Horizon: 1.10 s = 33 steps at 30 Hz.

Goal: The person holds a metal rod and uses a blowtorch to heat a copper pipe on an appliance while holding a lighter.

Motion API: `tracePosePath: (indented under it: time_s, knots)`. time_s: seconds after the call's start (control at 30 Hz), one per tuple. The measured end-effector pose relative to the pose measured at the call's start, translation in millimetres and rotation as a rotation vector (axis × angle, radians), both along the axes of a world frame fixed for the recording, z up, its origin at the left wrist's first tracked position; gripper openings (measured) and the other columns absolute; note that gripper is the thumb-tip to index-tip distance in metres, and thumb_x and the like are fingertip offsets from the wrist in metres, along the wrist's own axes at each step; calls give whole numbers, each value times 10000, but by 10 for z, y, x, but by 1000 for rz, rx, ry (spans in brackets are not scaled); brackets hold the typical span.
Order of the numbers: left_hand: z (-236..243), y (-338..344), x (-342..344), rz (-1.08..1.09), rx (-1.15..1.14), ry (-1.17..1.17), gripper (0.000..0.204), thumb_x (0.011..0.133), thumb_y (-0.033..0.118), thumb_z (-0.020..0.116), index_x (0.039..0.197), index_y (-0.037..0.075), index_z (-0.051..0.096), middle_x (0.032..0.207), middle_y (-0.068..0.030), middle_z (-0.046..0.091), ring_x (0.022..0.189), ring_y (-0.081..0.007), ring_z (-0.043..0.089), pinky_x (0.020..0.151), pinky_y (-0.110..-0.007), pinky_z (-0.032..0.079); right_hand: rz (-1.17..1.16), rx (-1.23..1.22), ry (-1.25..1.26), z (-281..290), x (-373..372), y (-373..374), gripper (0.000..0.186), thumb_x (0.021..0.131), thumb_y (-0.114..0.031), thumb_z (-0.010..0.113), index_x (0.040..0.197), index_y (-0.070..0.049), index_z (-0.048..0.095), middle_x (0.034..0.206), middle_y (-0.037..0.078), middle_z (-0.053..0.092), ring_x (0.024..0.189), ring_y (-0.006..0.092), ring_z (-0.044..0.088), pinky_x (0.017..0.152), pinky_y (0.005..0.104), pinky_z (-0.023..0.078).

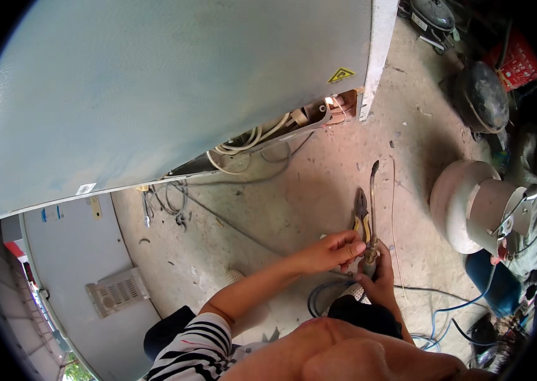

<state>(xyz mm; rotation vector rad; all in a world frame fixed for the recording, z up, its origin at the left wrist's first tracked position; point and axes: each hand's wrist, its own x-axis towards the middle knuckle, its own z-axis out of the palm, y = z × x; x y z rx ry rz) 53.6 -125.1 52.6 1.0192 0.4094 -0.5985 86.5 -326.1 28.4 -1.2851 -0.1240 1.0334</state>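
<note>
My right hand is wrapped round the handle of a gas torch, whose long thin metal tube points away from me and ends in a dark tip. Curled in from the left, my left hand has its thumb and fingers closed at the torch's brass valve part. Just beyond those fingers is a pair of pliers with yellow and black handles. Whether the pliers touch my left hand I cannot tell. A thin copper-coloured rod lies on the floor to the right of the torch.
A large grey refrigerator cabinet stands ahead, with pale coiled tubing in its lower opening. On the right are a white gas cylinder, a black compressor and a red crate. Blue hose and cables trail over the floor.
</note>
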Motion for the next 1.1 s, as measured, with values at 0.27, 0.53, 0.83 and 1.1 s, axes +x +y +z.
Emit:
tracePosePath:
  time_s: [0.27,0.53,0.83,1.1]
  knots:
    - [-31,-2,-31,12,-157,198,358,957,453,513,914,100,549,759,35,510,650,-65,499,608,-203,456,-97,98,-64,-49,-88,-43,466,899,-52,438,1358,0,375,1116,80,562,848,116,527,764,256,462]
    - [1,0,152,-210,-7,-50,321,976,317,520,1100,26,578,888,-2,588,788,-82,545,723,-251,465,-251,125,-63,-40,-161,-149,406,963,-179,490,1324,-3,423,1074,53,575,831,99,512,738,237,444]
    - [-9,-178,207,-336,329,-282,263,961,235,538,1060,-2,597,854,-59,616,748,-116,594,699,-276,482,-203,102,330,-332,66,-563,233,933,-159,606,1106,-5,636,966,-3,650,871,67,554,801,205,426]
    - [60,-352,129,-235,355,-400,242,963,218,512,1021,-5,590,838,-74,617,754,-146,602,699,-290,483,-229,-18,193,-83,-126,-473,439,989,-409,454,1029,-18,651,928,41,669,874,108,596,798,258,468]
